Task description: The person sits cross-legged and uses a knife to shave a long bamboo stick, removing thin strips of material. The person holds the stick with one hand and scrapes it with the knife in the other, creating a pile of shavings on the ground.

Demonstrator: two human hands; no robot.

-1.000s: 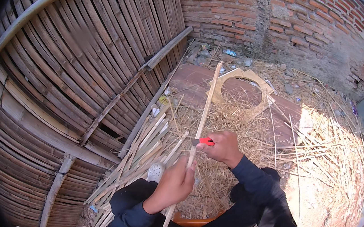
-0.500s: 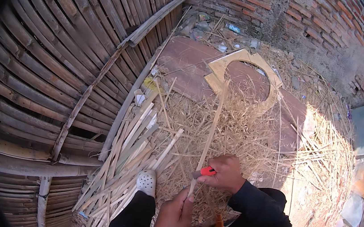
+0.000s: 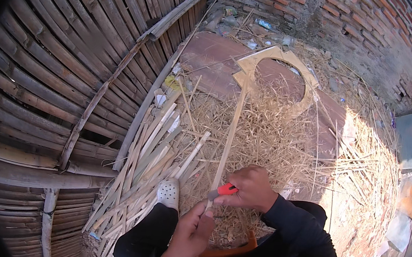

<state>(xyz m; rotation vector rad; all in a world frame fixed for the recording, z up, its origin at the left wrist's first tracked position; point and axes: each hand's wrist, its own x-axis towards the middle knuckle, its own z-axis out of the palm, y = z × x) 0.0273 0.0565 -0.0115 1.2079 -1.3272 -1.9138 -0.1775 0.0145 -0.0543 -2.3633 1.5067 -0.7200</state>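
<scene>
A long pale bamboo strip point(image 3: 230, 136) slants up and away from me, its far end near a flat wooden board with a round hole point(image 3: 257, 59). My left hand point(image 3: 194, 233) grips the strip close to its near end, thumb on top, and a short tail sticks out below the fist. In my right hand point(image 3: 251, 188) is a knife with a red and black handle point(image 3: 227, 189). Its blade point(image 3: 213, 195) lies across the strip just above my left fingers. The fingers of my right hand are wrapped round the handle.
Bamboo shavings point(image 3: 273, 136) cover the ground and part of a brown sheet point(image 3: 209, 58). Split bamboo strips point(image 3: 142, 172) lie piled left of my shoe point(image 3: 168, 192). A bamboo wall point(image 3: 58, 86) stands left, a brick wall point(image 3: 378, 41) behind. An orange seat edge point(image 3: 232, 251) shows beneath me.
The knife has slid a little along the strip toward my left hand. The strip's far end has swung slightly left, and the whole view has shifted a little.
</scene>
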